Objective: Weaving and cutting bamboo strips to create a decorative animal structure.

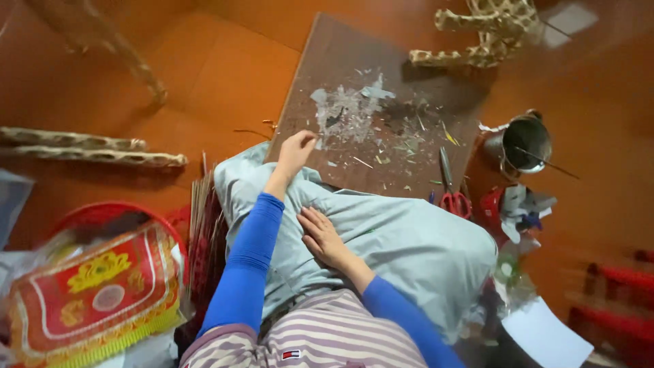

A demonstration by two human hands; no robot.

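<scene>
Left hand at near edge of board, grip pinched – held thing too small to tell. Right hand flat, open, on grey cloth below board. Scraps litter board – cutting seemingly well along; scissors lie idle.

Blue sleeves, striped purple-and-white top, pale grey-blue cloth, red-handled scissors, brown board, orange floor.

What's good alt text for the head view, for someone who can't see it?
A person in blue sleeves sits over a brown board littered with scraps, left hand at its near edge, right hand flat on pale cloth across their lap. Red-handled scissors lie on the board; a metal cup stands nearby.
</scene>
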